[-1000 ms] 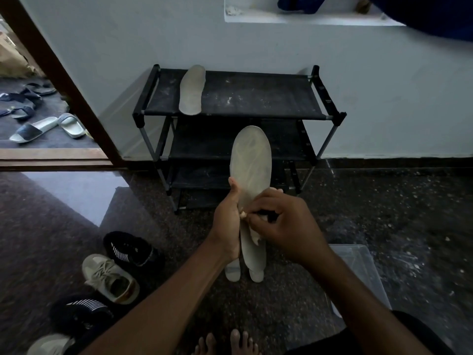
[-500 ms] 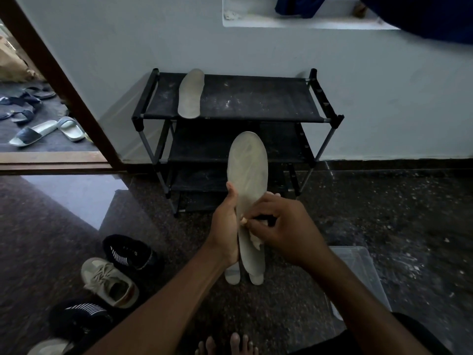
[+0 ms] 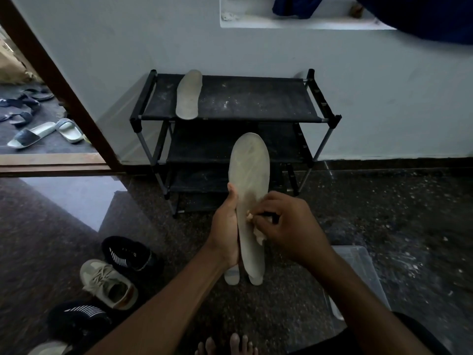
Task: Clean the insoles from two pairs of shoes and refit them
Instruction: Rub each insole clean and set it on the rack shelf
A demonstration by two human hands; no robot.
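A: Any text or brands?
B: We get pale stripes on the black shoe (image 3: pixel 128 253), but it's too dim to read a brand.
A: Counts?
B: We count four shoes on the floor at left: that black one, a beige sneaker (image 3: pixel 107 285), a second black shoe (image 3: pixel 76 319), and a pale shoe (image 3: pixel 48 348) cut off by the frame. For insoles, one spare insole (image 3: pixel 188 94) lies flat on the shoe rack (image 3: pixel 256 101) top shelf, and one held insole (image 3: pixel 249 175) is upright in front of the rack. Two heel ends (image 3: pixel 231 276) poke out below it.
A: Grips?
B: The left hand (image 3: pixel 225 226) grip is wrapped round the held insole's left edge. The right hand (image 3: pixel 289 226) grip pinches a cloth (image 3: pixel 258 237) pressed against that insole's face.
A: Containers?
B: We see one clear plastic tub (image 3: pixel 358 272) on the floor under the right forearm; we cannot tell what's in it.
A: Anything else?
B: Some sandals (image 3: pixel 30 135) lie outside the doorway.
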